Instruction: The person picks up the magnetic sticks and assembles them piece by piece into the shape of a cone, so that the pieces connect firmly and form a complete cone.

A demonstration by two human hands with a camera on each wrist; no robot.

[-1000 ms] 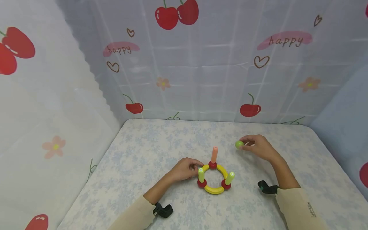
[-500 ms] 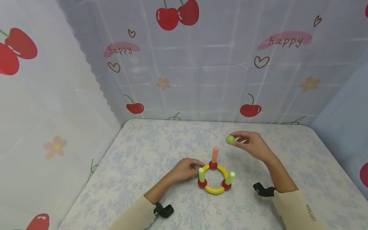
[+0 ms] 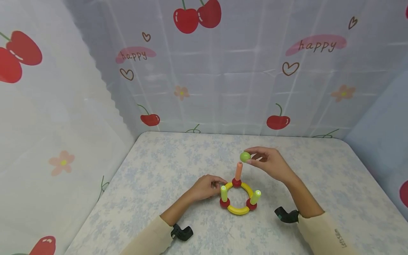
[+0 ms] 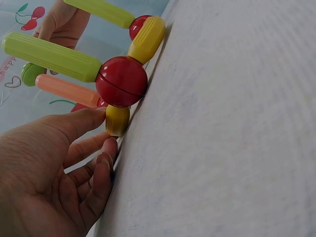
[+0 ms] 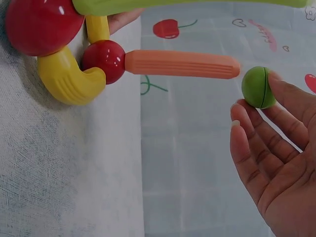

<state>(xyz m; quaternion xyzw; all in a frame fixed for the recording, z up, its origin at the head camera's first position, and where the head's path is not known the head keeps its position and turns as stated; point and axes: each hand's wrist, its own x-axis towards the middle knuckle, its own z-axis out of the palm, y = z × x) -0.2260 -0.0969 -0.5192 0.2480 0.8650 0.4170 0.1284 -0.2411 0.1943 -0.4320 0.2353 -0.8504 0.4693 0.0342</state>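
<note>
My right hand pinches a green ball between thumb and fingers, close by the top of an upright orange rod. In the right wrist view the green ball is right at the tip of the orange rod. On the table lies a ring of curved yellow pieces joined by red balls. Two light-green rods stand on the nearer red balls. My left hand pinches a yellow piece on the ring's left side, thumb above and fingers below.
The ring toy rests on a pale, blue-patterned tabletop. Behind the table hangs a curtain printed with cherries, and another sheet hangs at the left. A black wrist camera sits at the left sleeve.
My right hand has carried the green ball leftward from the right of the ring, rising first, to the orange rod's top. The left hand and ring have stayed in place.
</note>
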